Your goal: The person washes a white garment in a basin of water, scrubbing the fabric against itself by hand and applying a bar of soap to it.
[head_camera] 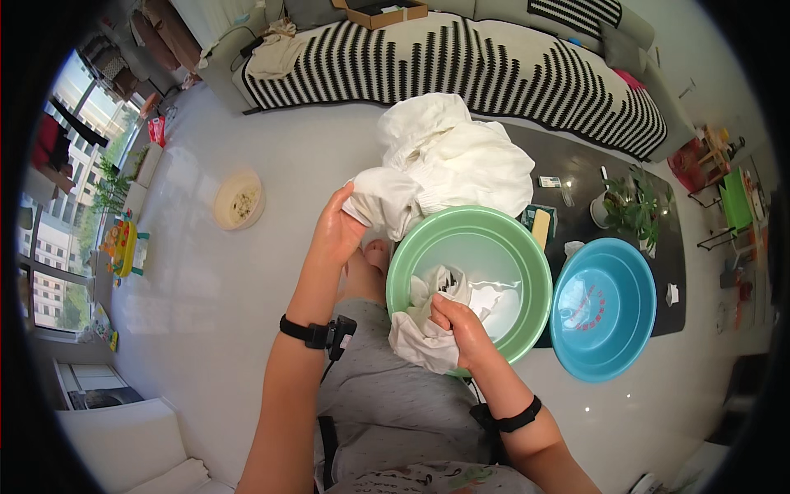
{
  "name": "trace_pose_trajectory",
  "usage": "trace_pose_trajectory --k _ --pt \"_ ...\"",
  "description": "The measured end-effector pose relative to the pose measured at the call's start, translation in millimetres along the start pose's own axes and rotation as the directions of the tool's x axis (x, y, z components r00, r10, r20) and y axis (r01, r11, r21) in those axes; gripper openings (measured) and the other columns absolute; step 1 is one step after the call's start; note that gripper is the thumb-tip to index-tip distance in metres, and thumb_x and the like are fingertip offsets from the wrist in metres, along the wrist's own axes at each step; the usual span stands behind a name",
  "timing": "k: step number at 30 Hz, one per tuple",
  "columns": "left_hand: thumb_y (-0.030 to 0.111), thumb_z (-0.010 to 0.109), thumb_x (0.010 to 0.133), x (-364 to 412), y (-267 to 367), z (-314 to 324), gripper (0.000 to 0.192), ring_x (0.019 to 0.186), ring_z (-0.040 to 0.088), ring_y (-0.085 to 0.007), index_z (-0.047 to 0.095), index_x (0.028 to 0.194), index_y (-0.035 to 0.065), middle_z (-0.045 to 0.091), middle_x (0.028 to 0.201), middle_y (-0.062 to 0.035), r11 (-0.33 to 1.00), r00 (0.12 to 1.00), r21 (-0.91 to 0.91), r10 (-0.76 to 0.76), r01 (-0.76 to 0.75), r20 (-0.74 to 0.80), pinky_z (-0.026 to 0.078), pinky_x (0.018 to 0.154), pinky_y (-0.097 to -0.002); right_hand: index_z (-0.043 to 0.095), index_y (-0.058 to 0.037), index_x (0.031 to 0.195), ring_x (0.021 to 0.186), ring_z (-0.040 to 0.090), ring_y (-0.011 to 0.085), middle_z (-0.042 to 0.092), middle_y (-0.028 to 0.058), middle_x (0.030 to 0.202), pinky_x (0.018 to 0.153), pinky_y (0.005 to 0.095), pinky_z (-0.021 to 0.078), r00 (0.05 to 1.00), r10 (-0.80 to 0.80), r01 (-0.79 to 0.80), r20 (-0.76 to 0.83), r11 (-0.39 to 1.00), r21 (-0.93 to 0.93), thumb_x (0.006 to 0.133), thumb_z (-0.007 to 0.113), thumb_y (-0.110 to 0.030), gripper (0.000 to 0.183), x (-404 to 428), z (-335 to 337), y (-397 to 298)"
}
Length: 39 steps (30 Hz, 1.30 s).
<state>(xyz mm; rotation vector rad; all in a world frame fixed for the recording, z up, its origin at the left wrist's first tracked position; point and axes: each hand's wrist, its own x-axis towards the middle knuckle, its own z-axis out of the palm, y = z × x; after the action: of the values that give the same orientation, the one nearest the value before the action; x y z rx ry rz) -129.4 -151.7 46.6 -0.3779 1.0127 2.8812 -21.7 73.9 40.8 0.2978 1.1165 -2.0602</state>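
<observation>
A green plastic basin [536, 278] with cloudy water stands before me at the near edge of a low dark table. My right hand [460, 324] grips a bunched white cloth [423, 346] at the basin's near rim. Part of that cloth hangs over the rim and part lies in the basin, with a dark print showing. Left of the basin, my left hand [342, 225] holds the edge of a white fabric piece [389, 197]. This piece lies against a large heap of white fabric [463, 154] behind the basin; whether they are joined, I cannot tell.
A blue plastic basin [608, 315] bearing red writing stands at the right. On the dark table [666, 247] are a potted plant [636, 207] and a pale yellow bar [540, 228]. A cream tub [239, 200] sits on the floor at left. A sofa [432, 55] lies beyond.
</observation>
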Motion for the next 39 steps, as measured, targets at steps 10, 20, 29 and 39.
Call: trace_pose_trajectory --k 10,20,29,39 --pt "0.018 0.042 0.090 -70.0 12.9 105.4 0.038 0.108 0.049 -0.0238 0.038 0.119 -0.0062 0.049 0.116 -0.0157 0.990 0.936 0.116 0.034 -0.080 0.350 0.041 0.091 -0.0387 0.034 -0.0126 0.053 0.055 0.028 0.0070 0.033 -0.0043 0.056 0.053 0.0217 0.0240 0.998 -0.010 0.024 0.060 0.972 -0.235 0.088 0.045 -0.032 0.041 1.6 0.7 0.7" --pt "0.021 0.044 0.089 -55.3 -22.2 155.9 0.040 0.107 0.048 -0.0250 0.037 0.122 -0.0003 0.049 0.115 -0.0139 0.969 0.822 0.200 -0.229 0.144 0.521 0.040 0.091 -0.0442 0.043 -0.0094 0.055 0.055 0.031 0.0080 0.037 -0.0037 0.055 0.053 0.0225 0.0262 0.988 -0.016 0.086 0.151 0.881 -0.466 0.086 0.049 -0.033 0.039 -3.0 8.2 7.7" --pt "0.034 0.046 0.088 -40.6 -83.1 112.3 0.043 0.110 0.046 -0.0211 0.047 0.117 0.0015 0.050 0.117 -0.0110 0.446 0.816 0.861 -0.574 0.245 0.065 0.038 0.088 -0.0402 0.041 -0.0096 0.053 0.053 0.029 0.0085 0.035 -0.0028 0.053 0.051 0.0241 0.0261 0.982 -0.064 0.157 0.176 0.794 -0.587 0.087 0.046 -0.033 0.041 0.4 9.9 11.2" --pt "0.034 0.041 0.090 -77.9 -51.6 60.3 0.034 0.095 0.051 -0.0110 0.055 0.105 0.0073 0.057 0.107 -0.0025 0.413 0.897 0.905 -0.432 0.100 0.099 0.037 0.085 -0.0254 0.041 -0.0086 0.055 0.054 0.033 0.0080 0.039 -0.0017 0.055 0.052 0.0235 0.0273 0.976 -0.219 0.202 0.003 0.893 -0.401 0.084 0.047 -0.032 0.038 -1.6 4.3 10.4"
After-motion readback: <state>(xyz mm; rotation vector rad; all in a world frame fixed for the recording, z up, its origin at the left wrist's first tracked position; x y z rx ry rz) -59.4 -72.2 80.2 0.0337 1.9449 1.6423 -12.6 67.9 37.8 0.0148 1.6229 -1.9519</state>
